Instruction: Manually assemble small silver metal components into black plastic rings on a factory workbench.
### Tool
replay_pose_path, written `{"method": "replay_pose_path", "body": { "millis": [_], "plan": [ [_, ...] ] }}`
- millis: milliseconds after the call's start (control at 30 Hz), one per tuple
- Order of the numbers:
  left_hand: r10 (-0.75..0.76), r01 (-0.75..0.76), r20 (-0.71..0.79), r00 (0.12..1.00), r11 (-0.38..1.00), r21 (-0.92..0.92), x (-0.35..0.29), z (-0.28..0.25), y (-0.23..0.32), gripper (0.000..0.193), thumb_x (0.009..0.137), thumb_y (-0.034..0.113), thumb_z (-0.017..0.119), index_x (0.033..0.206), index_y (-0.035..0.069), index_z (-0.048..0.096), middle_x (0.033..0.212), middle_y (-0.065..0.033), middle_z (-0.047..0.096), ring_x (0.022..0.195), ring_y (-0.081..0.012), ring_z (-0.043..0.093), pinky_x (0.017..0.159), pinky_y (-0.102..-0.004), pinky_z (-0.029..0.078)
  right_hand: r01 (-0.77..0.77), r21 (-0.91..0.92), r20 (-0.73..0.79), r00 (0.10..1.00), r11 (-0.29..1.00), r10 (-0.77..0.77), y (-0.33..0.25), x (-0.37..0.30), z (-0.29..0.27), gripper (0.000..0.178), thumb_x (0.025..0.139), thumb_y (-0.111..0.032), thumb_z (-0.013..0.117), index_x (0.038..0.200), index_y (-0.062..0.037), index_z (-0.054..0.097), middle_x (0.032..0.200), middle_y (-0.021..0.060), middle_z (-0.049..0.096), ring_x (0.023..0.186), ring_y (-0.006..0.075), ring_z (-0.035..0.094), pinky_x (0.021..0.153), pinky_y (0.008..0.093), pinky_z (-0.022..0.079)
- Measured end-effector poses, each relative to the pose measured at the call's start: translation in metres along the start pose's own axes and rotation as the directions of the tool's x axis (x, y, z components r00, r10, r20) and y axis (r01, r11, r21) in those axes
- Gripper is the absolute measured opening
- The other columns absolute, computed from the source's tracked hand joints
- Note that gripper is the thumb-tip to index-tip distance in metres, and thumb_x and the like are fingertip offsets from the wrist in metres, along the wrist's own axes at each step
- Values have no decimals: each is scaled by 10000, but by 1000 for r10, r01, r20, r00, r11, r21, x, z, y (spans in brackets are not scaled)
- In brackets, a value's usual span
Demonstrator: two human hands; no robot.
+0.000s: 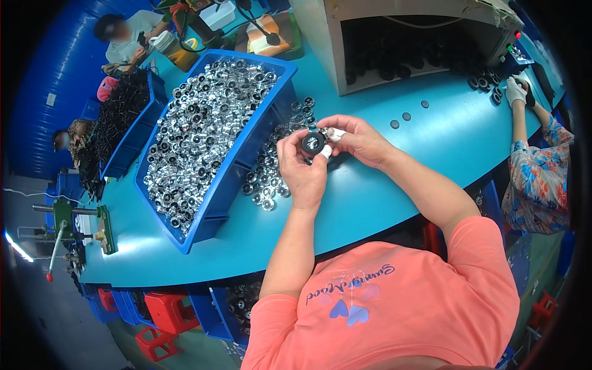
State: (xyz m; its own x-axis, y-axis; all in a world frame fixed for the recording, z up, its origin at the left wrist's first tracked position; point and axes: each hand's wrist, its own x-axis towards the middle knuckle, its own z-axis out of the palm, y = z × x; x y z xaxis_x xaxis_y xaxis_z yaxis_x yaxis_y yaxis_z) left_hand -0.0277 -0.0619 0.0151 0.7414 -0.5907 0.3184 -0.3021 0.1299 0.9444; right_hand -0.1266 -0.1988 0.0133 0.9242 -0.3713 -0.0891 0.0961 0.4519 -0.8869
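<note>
Between both hands, above the table, is a small black toy-like wheel (313, 143) with a silver centre. My left hand (302, 177) is closed round its near and left side. My right hand (362, 143) pinches the wheel's right side, and white wraps (335, 134) cover some fingertips. Just left of the hands, loose shiny silver hubs (268, 179) lie scattered. A large blue bin (217, 216), tilted in view, is heaped with the same silver hubs (197, 129). Something dark beneath the hands is mostly hidden.
Several small black discs (406, 116) lie on the turquoise table (370, 203) to the right. A white open-fronted cabinet (333, 55) with dark rings stands behind. At far right a co-worker's gloved hand (515, 92) is beside black tyres (495, 95). A green press (65, 219) stands left.
</note>
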Motion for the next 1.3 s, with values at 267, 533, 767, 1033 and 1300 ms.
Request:
{"method": "replay_pose_path", "body": {
  "millis": [267,533,767,1033,1300],
  "plan": [
    [9,-9,0,1000,999,53,0,-1,-3,459,752,-87,759,1177,-4,605,1123,-40,505,900,-107,575,795,-251,523,13,-16,3,1000,1000,-13,-2,-1,1,327,988,-140,654,1292,-24,623,1099,30,675,881,76,631,749,233,535],
    [33,-34,26,999,999,36,1,-4,-4,486,795,-92,723,1265,-16,629,1174,-56,544,966,-134,632,845,-271,549,0,10,-6,1000,1000,0,-3,0,0,333,960,-96,686,1276,-9,627,1149,52,665,874,90,634,783,238,550],
    [37,-37,28,999,999,14,1,-4,-7,555,830,-105,706,1367,-17,592,1193,-66,555,1057,-160,649,903,-291,566,2,3,9,1000,1000,-2,-4,0,-1,329,963,-89,683,1277,-7,627,1108,55,668,864,89,637,803,245,558],
    [15,-12,31,999,994,-106,2,-2,-7,531,826,-128,694,1336,-14,602,1175,-44,568,1054,-148,648,914,-281,555,11,-9,25,1000,1000,-11,-3,-1,-1,300,988,-111,658,1278,-38,634,1064,28,663,900,84,625,785,243,542],
    [-103,112,49,993,968,-224,3,-4,-20,499,822,-120,699,1293,18,611,1104,-50,666,1002,-126,663,882,-269,553,-7,19,27,1000,1000,7,-4,-2,1,328,955,-82,693,1268,-6,631,1095,51,661,853,89,628,789,245,557]
  ]
}}
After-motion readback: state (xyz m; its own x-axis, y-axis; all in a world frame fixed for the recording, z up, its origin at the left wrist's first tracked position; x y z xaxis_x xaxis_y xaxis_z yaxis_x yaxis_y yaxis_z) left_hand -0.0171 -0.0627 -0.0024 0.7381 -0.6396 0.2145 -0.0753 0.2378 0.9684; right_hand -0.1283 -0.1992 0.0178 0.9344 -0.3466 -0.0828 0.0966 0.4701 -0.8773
